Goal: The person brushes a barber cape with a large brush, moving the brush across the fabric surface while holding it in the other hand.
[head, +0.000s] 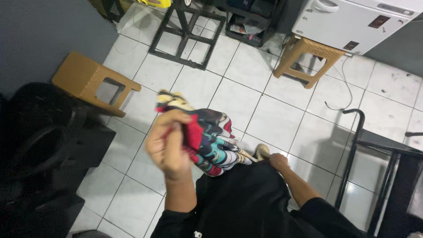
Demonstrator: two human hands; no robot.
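Observation:
My left hand (169, 143) is raised in front of me, shut on a colourful patterned cloth (211, 136) with red, teal, white and black areas. The cloth hangs from that hand down to the right. My right hand (276, 161) is lower, at the cloth's bottom end beside my black shirt, fingers closed on the fabric there. Both arms wear black sleeves.
White tiled floor (246, 97) below. A tan plastic stool (90, 81) lies at the left, a wicker stool (308, 55) under a white appliance (352, 22) at the top right. A black metal frame (187, 33) stands at the top, black furniture (387, 176) at the right, dark objects (39, 145) at the left.

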